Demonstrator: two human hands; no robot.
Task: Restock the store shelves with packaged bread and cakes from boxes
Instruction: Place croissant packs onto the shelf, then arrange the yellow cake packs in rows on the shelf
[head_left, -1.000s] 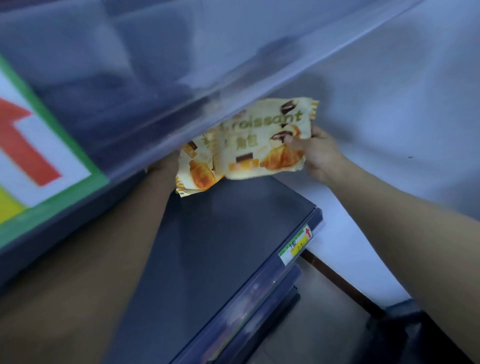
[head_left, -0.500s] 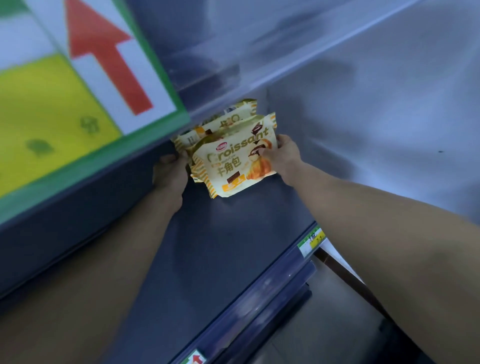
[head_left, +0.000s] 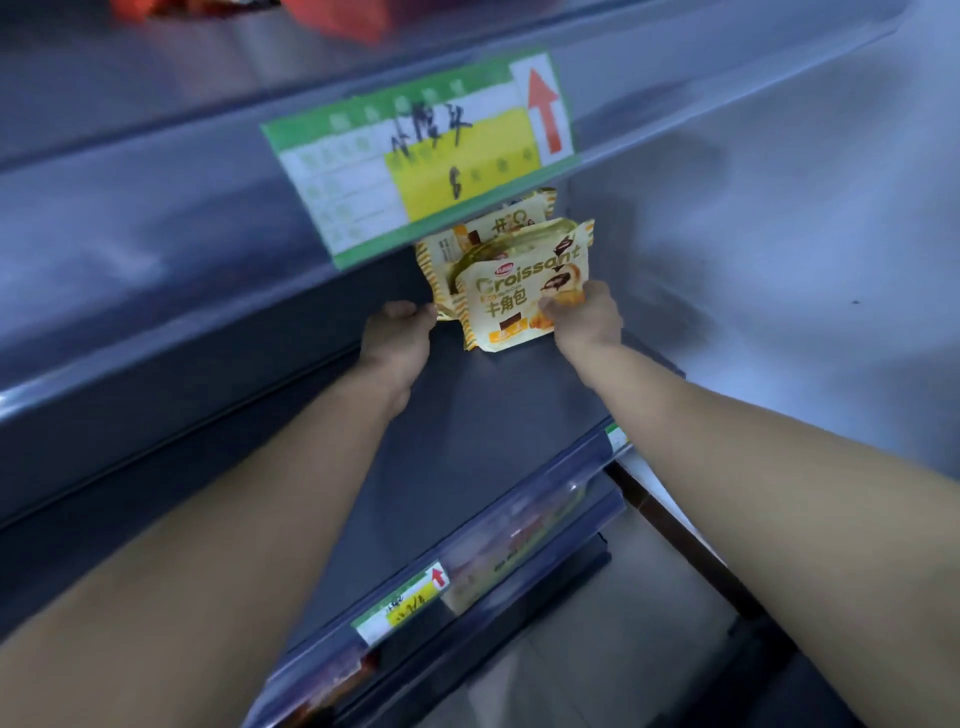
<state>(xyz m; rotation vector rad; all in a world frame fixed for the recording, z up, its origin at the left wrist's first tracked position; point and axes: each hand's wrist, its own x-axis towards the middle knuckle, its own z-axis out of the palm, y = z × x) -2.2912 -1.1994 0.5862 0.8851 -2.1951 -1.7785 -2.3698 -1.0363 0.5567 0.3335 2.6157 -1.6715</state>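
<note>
Nearest: both bare forearms reach forward over the dark, smooth shelf (head_left: 467, 415), whose clear plastic front rail carries a small price tag (head_left: 402, 603).

Right hand (head_left: 587, 317): fingers closed on the lower right corner of the front pack (head_left: 519, 301), thumb on its printed face. The pack stands upright on its bottom edge at the back of the shelf, face toward the camera, long axis running left to right. It lies just left of this hand, which is the nearer of the two and the only one gripping.

Left hand (head_left: 397, 338): loosely curled, fingertips near or touching the left edge of the rear packs (head_left: 462, 244); contact cannot be confirmed, and no grip is visible.

Materials: glossy yellow-and-white film wrappers, crimped ends, soft and pillow-shaped; judged likely to slump or slide on the slick shelf if released unsupported.

Farthest: rear packs stand directly behind the front one, partly hidden by the large tag (head_left: 421, 150) on the shelf above.
</note>
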